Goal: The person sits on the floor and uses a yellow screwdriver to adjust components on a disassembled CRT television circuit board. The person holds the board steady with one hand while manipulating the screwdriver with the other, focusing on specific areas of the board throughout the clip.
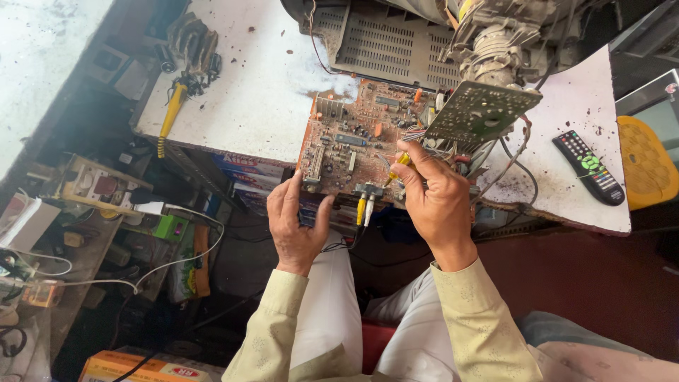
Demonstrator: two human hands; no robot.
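Left hand [296,223] clamped on near edge of circuit board [353,138], thumb and fingers pinching it steady at the table [254,92] edge. Right hand [435,194] pinching yellow-handled tool [397,167], tip on components. Probing stage, apparently; steady tip placement needed.

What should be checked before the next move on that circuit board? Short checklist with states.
1. Left hand gripping the circuit board edge: ok.
2. Right hand holding the yellow tool with its tip on the board: ok.
3. Board fully supported: not ok, its near edge overhangs the table.
4. Wires from board to the television free of the hands: ok.
5. Power off: cannot tell.
6. Remote clear of the work: ok.
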